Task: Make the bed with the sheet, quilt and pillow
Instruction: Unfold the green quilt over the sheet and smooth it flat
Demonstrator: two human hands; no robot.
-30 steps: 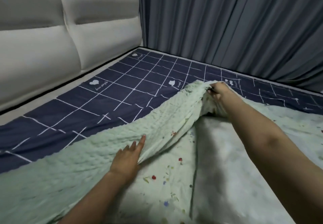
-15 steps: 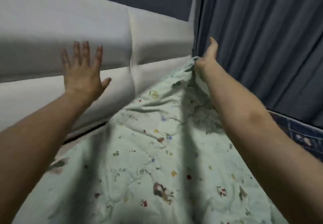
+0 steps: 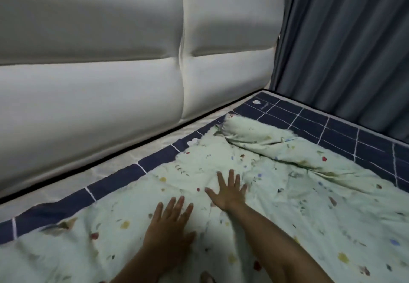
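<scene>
A pale green quilt (image 3: 298,185) with small coloured flowers lies spread over the bed, printed side up, its far corner rumpled and folded near the headboard. Under it shows a navy sheet (image 3: 345,132) with a white grid. My left hand (image 3: 169,227) rests flat on the quilt, fingers spread. Just to its right and a bit farther away, my right hand (image 3: 228,191) also presses flat on the quilt with fingers apart. Neither hand holds anything. No pillow is in view.
A padded white headboard (image 3: 110,72) runs along the left and back. Grey curtains (image 3: 345,39) hang at the right, close to the bed's far side. A strip of bare mattress (image 3: 124,161) shows between sheet and headboard.
The quilt was flipped over and thrown toward the headboard, and now lies flat. My right hand let go of its corner. Both hands came down onto the quilt, palms flat.
</scene>
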